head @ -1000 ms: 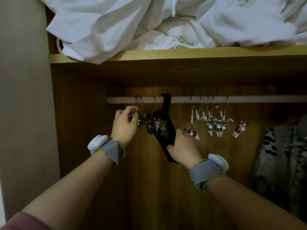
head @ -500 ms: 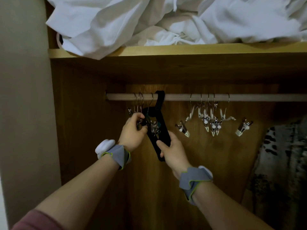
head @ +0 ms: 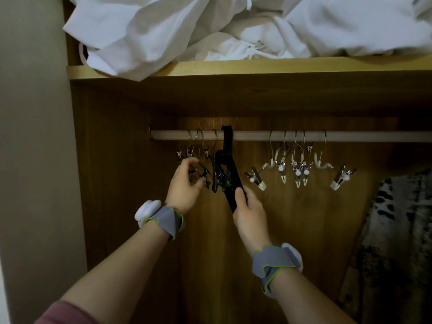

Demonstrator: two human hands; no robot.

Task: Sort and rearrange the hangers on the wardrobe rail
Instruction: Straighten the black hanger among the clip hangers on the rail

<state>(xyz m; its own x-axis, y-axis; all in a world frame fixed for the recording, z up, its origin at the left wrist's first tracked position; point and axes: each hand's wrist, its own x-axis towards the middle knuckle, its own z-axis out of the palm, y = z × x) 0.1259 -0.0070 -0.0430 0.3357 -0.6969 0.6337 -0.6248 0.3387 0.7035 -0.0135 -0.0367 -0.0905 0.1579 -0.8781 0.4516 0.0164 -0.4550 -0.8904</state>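
A pale wardrobe rail (head: pixel 252 135) runs across under the wooden shelf. Near its left end hang a few metal clip hangers (head: pixel 198 150) and a black hanger (head: pixel 230 169), its hook over the rail. My left hand (head: pixel 187 185) curls its fingers around the clips of the left hangers. My right hand (head: pixel 247 211) grips the black hanger's lower arm between thumb and fingers. Further right on the rail hangs a separate bunch of several metal clip hangers (head: pixel 298 168) with white-tipped clips, untouched.
White bedding (head: pixel 233 26) is piled on the shelf (head: pixel 210 67) above and droops over its left edge. A patterned garment (head: pixel 397 242) hangs at the far right. The wardrobe's side panel (head: pixel 112 171) stands close to the left of the rail's end.
My right hand slid up the black hanger's arm and closed on it. My left hand shifted slightly left among the clips. The right bunch of hangers swung a little.
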